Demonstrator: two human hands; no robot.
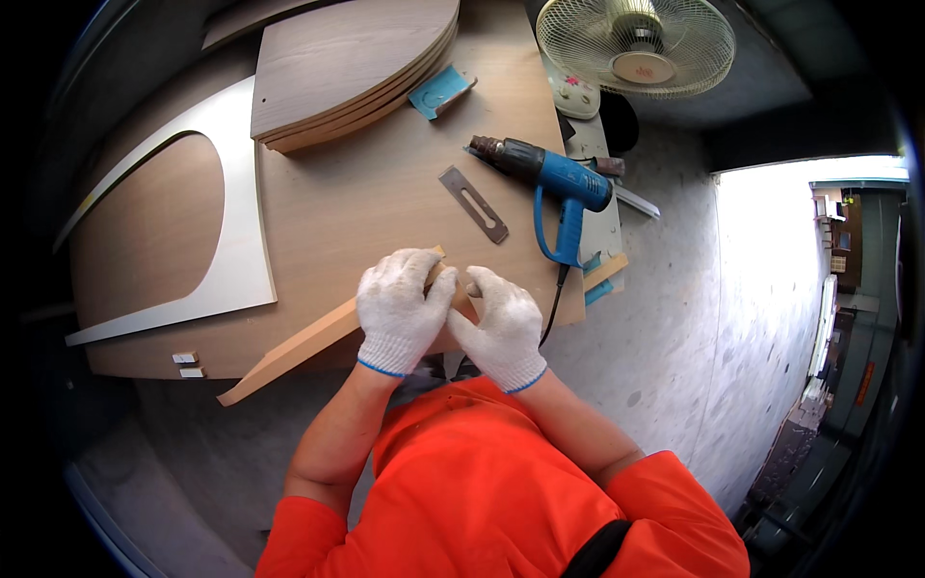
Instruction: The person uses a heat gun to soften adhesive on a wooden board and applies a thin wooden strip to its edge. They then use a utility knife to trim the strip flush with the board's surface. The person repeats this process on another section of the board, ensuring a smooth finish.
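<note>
Both of my hands wear white knit gloves with blue cuff edges and are close together over the near edge of the table. My left hand is closed over the upper end of a long light-brown wooden strip. The strip slants down to the left and reaches past the table edge. Beside it, my right hand has its fingers drawn together near the same end; what lies between them is hidden. Just beyond the hands, a slotted flat metal blade lies on the tabletop.
A blue heat gun lies at the table's right side, its cord running down. Behind are a blue sanding block and stacked curved boards. A white frame lies left, near small white blocks. A fan stands back right.
</note>
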